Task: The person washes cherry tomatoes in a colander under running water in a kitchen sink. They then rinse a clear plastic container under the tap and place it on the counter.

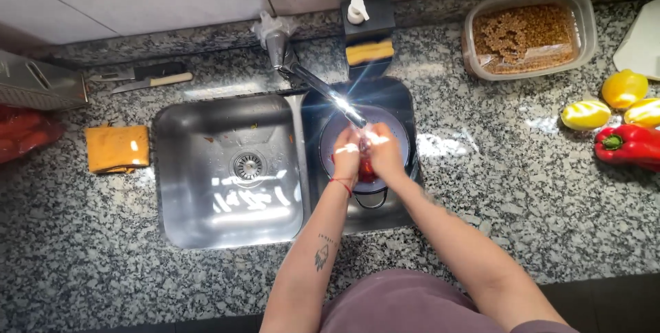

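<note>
At the far left a metal grater [38,85] lies at the edge of the speckled worktop [522,188], with a bag of red produce [24,133] just below it. Two knives [141,77] rest near the wall tiles, and a folded yellow cloth [117,147] lies beside the sink [230,237]. The large basin holds a round drain [248,166] and a few scraps.

The tap [313,85] swings out over the smaller right-hand basin, where a dark colander [399,130] sits. Both hands meet over it under the spout, glare partly hiding them. The left hand [347,154], with a red thread at the wrist, and the right hand [383,154] are cupped close together around a red vegetable [366,170], which shows only between and below the palms, inside the colander.

Behind the tap stands a soap dispenser [368,30] with a yellow sponge in its holder. Further right a clear tub [526,34] holds brown grains. At the right edge lie yellow peppers [605,102] and a red pepper [629,144], near a white board [643,44].
</note>
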